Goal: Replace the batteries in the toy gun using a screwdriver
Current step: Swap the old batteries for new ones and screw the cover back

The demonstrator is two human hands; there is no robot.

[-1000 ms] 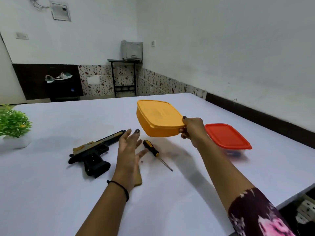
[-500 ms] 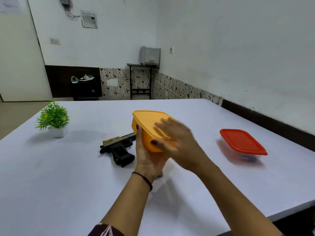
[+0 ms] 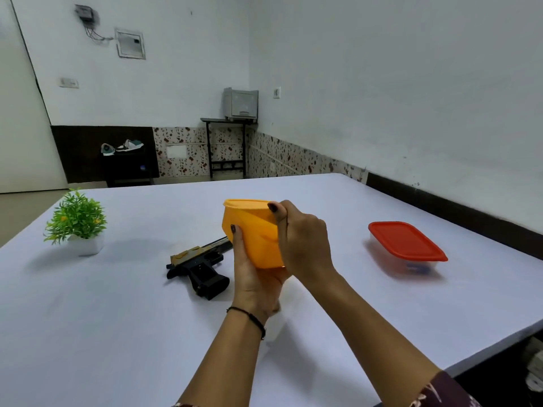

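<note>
both hands hold the orange box (image 3: 252,230) tilted above the table (image 3: 117,318). the left hand (image 3: 255,280) cups it from below, thumb pressed on the near wall, the other fingers hidden under the base. the right hand (image 3: 305,242) clamps the right side, thumb hooked on the lid's rim, the rest of its fingers behind the box. the gun (image 3: 199,265) lies flat on the table just left of the left hand, its muzzle behind the box. a red box (image 3: 405,240) sits well to the right, a plant (image 3: 76,218) far left.

Bright, even light fills the room; soft shadows pool beside the potted plant (image 3: 77,221) on the white table (image 3: 88,333). Wide-angle distortion bends the edges.
</note>
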